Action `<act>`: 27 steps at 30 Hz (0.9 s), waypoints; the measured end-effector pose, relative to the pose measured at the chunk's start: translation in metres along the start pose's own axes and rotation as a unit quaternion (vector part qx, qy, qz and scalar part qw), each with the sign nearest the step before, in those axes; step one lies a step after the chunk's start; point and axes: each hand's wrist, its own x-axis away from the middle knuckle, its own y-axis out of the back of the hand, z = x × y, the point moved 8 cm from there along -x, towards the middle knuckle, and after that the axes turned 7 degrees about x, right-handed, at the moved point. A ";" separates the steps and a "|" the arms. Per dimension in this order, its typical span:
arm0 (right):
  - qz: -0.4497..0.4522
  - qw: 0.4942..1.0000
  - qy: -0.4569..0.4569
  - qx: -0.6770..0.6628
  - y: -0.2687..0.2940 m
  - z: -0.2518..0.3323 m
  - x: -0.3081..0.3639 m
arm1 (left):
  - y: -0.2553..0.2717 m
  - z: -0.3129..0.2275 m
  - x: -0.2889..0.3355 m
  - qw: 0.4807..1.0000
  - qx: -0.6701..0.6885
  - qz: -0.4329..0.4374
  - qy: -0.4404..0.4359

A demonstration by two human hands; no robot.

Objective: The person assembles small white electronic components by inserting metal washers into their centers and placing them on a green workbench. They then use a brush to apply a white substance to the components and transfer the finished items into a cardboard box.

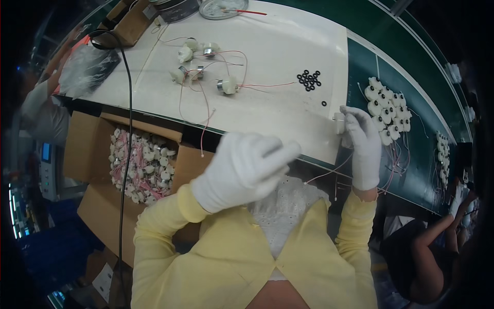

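Note:
My right hand [362,139], in a white glove, grips a small white motor [339,122] at the right end of the white tabletop. A thin pink lead with a small end plug hangs below that hand. My left hand [244,170], also gloved, is raised over the table's near edge with its fingers bent and pressed together; whatever may be in them is hidden. Small black rings [309,81] lie in a cluster beyond my right hand, with a single ring [324,103] apart from them. Several loose motors [227,85] with white housings, metal bodies and pink leads lie further left.
Left of me, an open cardboard box [87,149] holds many motors. A green conveyor belt [360,62] on the right carries white motors [386,110] with black rings on them. A black cable [126,129] hangs at left. Other people sit at both sides.

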 end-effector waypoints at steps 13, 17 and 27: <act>0.004 0.985 -0.109 0.137 -0.002 0.016 -0.003 | 0.008 0.066 0.009 0.991 -0.047 -0.117 0.040; -0.005 0.982 -0.122 0.146 -0.005 0.009 -0.010 | 0.007 0.068 0.011 0.991 -0.017 -0.119 0.060; -0.086 0.954 -0.032 0.286 -0.023 0.008 -0.012 | -0.001 0.083 0.010 0.995 -0.001 -0.055 0.088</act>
